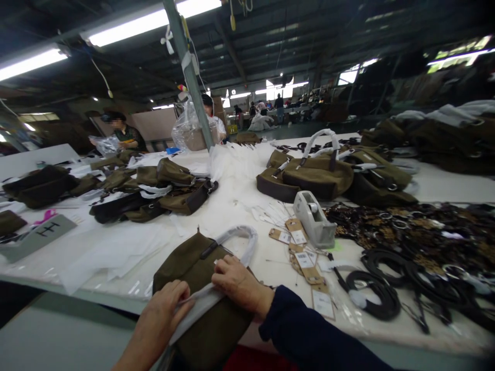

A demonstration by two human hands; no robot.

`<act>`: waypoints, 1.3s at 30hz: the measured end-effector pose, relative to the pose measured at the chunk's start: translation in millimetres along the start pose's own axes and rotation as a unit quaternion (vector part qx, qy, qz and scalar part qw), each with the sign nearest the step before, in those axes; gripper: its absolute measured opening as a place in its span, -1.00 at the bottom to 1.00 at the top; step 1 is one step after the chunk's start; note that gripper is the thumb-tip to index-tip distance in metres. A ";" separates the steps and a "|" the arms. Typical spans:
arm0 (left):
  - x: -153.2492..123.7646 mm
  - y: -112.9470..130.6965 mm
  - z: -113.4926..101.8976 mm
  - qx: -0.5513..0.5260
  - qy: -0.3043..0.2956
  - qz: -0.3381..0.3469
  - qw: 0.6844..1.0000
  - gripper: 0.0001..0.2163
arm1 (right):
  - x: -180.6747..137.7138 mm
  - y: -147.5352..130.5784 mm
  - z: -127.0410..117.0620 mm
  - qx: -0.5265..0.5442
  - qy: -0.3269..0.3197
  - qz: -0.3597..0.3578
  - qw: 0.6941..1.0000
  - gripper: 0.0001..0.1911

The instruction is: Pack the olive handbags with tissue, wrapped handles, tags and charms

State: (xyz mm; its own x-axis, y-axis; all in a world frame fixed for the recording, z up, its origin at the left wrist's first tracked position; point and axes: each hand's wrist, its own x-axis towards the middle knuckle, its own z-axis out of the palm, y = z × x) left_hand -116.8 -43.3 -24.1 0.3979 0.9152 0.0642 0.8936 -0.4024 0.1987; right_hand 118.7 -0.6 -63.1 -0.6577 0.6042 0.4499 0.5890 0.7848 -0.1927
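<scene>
An olive-green handbag (181, 257) lies tilted over the front edge of the table, right before me. White wrapping covers its two handles. The far wrapped handle (249, 242) arches up behind the bag, joined to it by a dark leather tab. Across the bag's front runs the near wrapped handle (201, 304), a pale strip. My left hand (168, 306) has its fingers closed on the lower left end of this strip. Farther up the same strip, my right hand (237, 283) is closed over it, fingers bent; what lies under its palm is hidden.
Cardboard hang tags (305, 257) lie right of the bag beside a grey tape dispenser (315, 221). Coiled black straps (375, 293) and a heap of dark fittings (417, 232) cover the right. More olive bags (317, 175) stand behind; white sheets (119, 247) lie left. Two co-workers face the table.
</scene>
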 end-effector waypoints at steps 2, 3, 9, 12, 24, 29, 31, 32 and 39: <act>-4.1 3.2 -0.9 0.041 0.004 0.020 0.999 -0.89 | 0.2 -1.3 -2.5 -0.009 0.000 -0.017 1.000 -0.83; -6.7 4.2 0.6 0.065 0.017 0.035 0.997 -0.89 | 0.1 -1.9 -3.8 -0.012 0.000 -0.023 1.000 -0.83; -23.8 -3.6 20.7 0.123 0.107 0.169 0.972 -0.87 | -2.9 -6.7 -9.1 -0.022 -0.014 -0.052 0.998 -0.88; -30.8 -9.6 26.6 0.098 0.109 0.193 0.970 -0.87 | -3.6 -8.3 -9.4 -0.031 -0.020 -0.067 0.997 -0.86; -54.9 -2.8 24.7 -0.071 0.053 0.151 0.985 -0.77 | -9.7 -8.9 -19.8 -0.026 -0.045 -0.111 0.992 -0.84; -46.2 9.6 6.0 -0.184 -0.021 0.075 0.980 -0.83 | -17.8 -9.8 -20.6 -0.017 -0.059 -0.104 0.993 -0.90; -41.3 9.7 8.9 -0.218 -0.033 0.018 0.975 -0.73 | -20.3 -11.3 -20.8 -0.023 -0.057 -0.102 0.993 -0.87; -38.9 8.4 12.7 -0.226 -0.034 -0.016 0.973 -0.72 | -21.2 -12.1 -20.9 -0.026 -0.056 -0.102 0.993 -0.86; -26.6 -1.3 27.1 -0.221 -0.065 -0.067 0.971 -0.79 | -24.6 -16.5 -18.6 -0.034 -0.051 -0.104 0.993 -0.89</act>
State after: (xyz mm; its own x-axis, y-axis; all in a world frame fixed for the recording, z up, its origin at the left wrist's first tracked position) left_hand -122.9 -67.6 -52.5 0.3320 0.9368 -0.1101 0.7750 -0.2044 0.5980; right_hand 133.9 -30.9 -54.8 -0.8098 0.4442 0.3832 0.4641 0.8846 -0.0446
